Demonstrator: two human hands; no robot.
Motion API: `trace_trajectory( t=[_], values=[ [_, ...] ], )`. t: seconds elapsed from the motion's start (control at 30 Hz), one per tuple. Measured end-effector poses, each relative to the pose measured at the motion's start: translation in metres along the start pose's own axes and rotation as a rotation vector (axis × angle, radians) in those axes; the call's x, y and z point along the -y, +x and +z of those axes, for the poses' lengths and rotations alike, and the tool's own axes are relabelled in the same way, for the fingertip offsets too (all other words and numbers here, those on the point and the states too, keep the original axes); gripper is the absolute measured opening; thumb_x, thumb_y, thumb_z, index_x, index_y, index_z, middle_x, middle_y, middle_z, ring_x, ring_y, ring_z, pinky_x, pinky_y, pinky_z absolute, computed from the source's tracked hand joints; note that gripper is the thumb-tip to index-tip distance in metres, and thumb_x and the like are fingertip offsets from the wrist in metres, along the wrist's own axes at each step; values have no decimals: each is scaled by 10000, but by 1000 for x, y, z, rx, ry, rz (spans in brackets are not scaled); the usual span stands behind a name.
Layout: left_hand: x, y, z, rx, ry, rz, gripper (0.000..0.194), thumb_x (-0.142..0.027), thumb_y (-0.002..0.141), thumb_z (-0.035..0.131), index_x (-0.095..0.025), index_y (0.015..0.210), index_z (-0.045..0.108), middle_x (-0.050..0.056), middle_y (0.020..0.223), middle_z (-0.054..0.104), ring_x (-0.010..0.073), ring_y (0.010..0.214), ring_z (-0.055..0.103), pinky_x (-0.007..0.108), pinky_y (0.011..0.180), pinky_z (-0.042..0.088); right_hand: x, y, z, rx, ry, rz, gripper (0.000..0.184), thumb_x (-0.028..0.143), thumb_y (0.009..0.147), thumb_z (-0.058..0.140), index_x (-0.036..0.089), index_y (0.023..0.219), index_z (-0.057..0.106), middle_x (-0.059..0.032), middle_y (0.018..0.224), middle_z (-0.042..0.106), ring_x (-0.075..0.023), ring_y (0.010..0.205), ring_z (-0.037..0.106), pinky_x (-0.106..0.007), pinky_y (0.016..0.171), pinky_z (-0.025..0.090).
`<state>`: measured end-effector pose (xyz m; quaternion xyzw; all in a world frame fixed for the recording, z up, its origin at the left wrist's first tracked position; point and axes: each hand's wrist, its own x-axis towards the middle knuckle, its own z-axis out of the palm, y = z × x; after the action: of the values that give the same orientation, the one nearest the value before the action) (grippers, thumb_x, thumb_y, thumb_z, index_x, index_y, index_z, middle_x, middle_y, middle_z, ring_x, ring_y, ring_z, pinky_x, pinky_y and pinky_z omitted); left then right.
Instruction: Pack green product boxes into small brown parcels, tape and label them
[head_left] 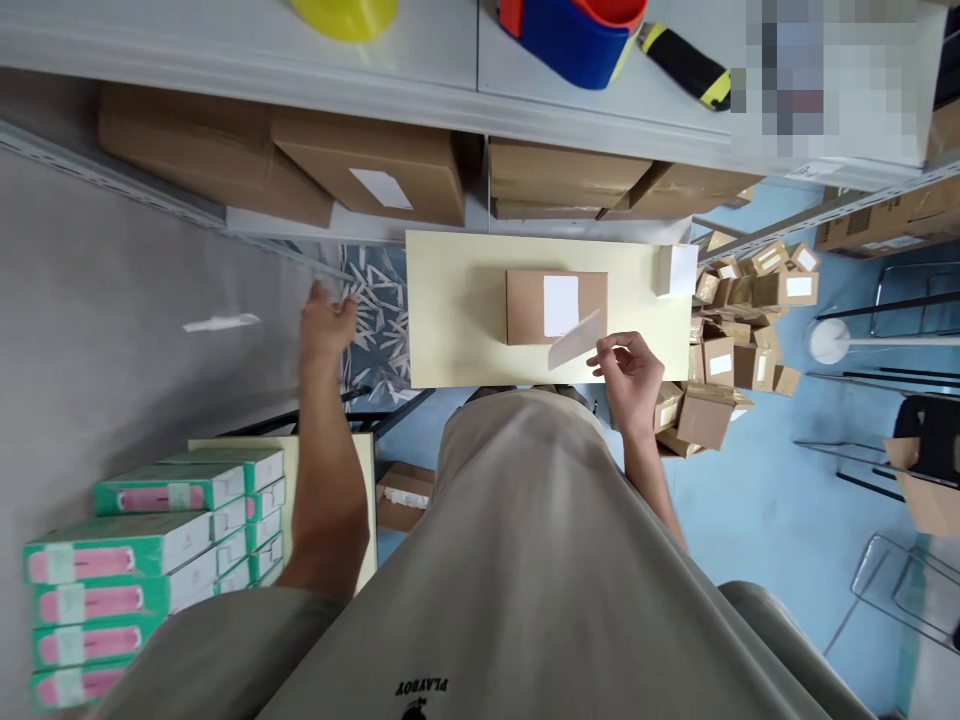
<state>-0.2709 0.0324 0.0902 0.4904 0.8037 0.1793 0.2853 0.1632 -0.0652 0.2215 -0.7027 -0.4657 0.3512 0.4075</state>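
A white rectangular label point(574, 341) hangs tilted from the fingertips of my right hand point(632, 375), which pinches it at one corner. The label overlaps the front edge of a closed brown cardboard box point(525, 308), which has a white label point(561, 305) on its top. The box lies on a pale yellow board point(457, 340). Off to the left, my left hand point(327, 320) is a little blurred, thumb and fingers apart, beside a heap of white paper strips point(375, 310). One blurred white strip point(221, 322) appears farther left, apart from that hand.
A white box point(677, 270) stands at the board's right end. Small cardboard boxes point(750, 310) pile up beyond it. Larger cartons point(375, 175) sit under the shelf point(420, 85), which bears a yellow-black cutter point(686, 65). Green-and-pink boxes point(142, 545) are stacked at lower left.
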Motion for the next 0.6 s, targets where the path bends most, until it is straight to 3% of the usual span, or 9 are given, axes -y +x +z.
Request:
trace_trajectory(
  t=[0.07,0.13,0.2,0.23,0.3,0.37,0.5,0.6],
  values=[
    [-44,-32,27,108,-423,3,580,-680,948,819,-162,1170,683,125,1254,823,241,1199,749,388,1119,593,0,-1,1,-35,-99,-112,249,480,1044,699,257,934,695,-17,945,750,-175,757,774,-299,622,641],
    [-94,-79,54,378,-819,41,582,-737,894,848,-207,1094,711,112,1219,833,246,1134,794,422,1090,633,-1,-3,3,-49,-209,-256,187,403,1064,672,257,953,705,-29,998,751,-162,782,760,-291,645,649],
    [-139,-126,75,611,-994,70,583,-735,851,904,-216,1040,718,109,1184,837,263,1137,807,444,1080,651,-3,-6,7,-10,-324,-379,127,334,1077,654,259,1000,721,-42,1053,756,-156,809,759,-287,675,655],
    [-157,-146,82,653,-1058,73,562,-710,851,921,-220,1033,714,100,1179,835,259,1144,808,438,1081,652,-5,-8,9,22,-384,-423,110,305,1083,648,260,1022,728,-47,1072,759,-155,822,764,-286,689,653],
    [-180,-173,93,656,-1165,49,561,-698,833,943,-230,1001,684,64,1130,827,227,1110,802,394,1050,656,-9,-13,14,89,-499,-482,111,261,1094,640,259,1048,741,-52,1079,772,-156,825,772,-283,698,635],
    [-188,-184,99,600,-1215,0,572,-669,795,980,-239,968,644,20,1052,807,190,1040,789,331,981,651,-13,-18,19,146,-577,-520,136,241,1112,631,254,1063,757,-52,1072,790,-154,814,778,-279,698,613],
    [-185,-181,107,470,-1225,-77,543,-581,768,1016,-249,971,638,-8,958,777,177,940,781,276,835,626,-21,-26,21,300,-560,-495,166,286,1151,630,261,1177,791,-57,1201,818,-151,865,808,-269,722,606],
    [-184,-176,111,425,-1263,-89,497,-553,798,994,-252,1034,676,11,1013,806,201,997,808,292,860,638,-28,-27,15,384,-401,-349,228,435,1119,708,268,1236,811,-74,1263,806,-164,844,807,-293,735,627]
  ],
)
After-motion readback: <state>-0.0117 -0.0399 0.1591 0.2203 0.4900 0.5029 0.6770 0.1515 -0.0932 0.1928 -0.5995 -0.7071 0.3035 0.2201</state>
